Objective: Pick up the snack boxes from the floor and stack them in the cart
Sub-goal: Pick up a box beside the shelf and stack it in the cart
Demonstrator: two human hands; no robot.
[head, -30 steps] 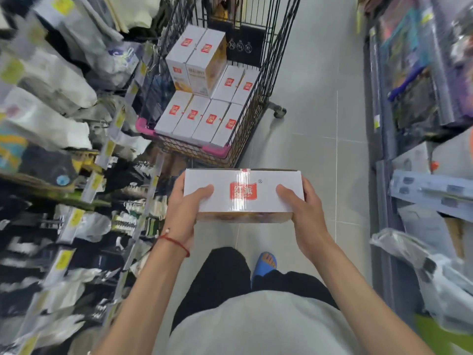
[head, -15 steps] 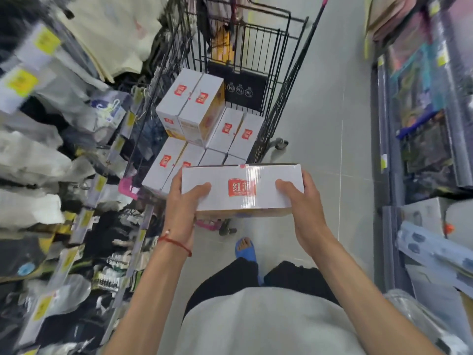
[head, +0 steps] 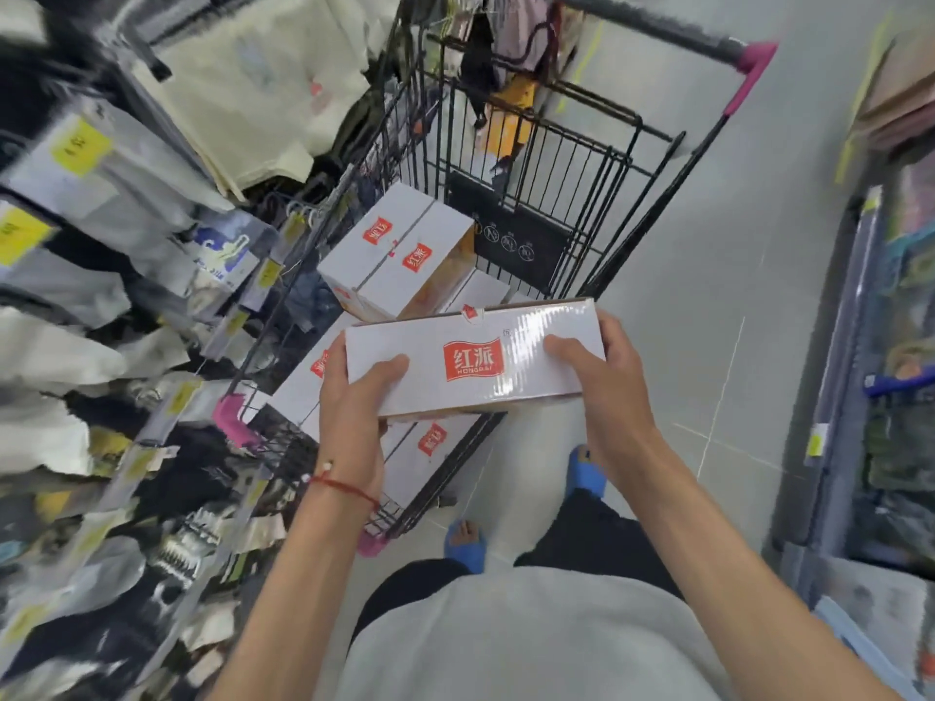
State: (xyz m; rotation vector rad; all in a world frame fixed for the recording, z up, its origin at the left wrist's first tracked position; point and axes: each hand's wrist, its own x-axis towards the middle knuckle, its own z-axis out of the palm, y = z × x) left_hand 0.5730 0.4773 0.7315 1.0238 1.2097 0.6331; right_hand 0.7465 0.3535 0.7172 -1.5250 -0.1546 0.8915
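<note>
I hold a white snack box (head: 526,364) with a red logo level above the near end of the black wire cart (head: 556,159). My left hand (head: 354,402) grips its left end, thumb on top. My right hand (head: 602,382) grips its right end the same way. Several matching white boxes lie flat in the cart's basket, one of them (head: 430,447) just under the held box. Two more boxes (head: 399,255) sit stacked on that layer at the far left.
A shelf of packaged goods with yellow price tags (head: 76,149) lines the left, close against the cart. Another shelf unit (head: 890,371) runs along the right. Grey tiled floor (head: 708,321) lies between. My blue sandals (head: 468,546) stand just behind the cart.
I have stepped closer to the cart. The held box has moved forward and now hangs over the cart's near end, covering part of the flat layer.
</note>
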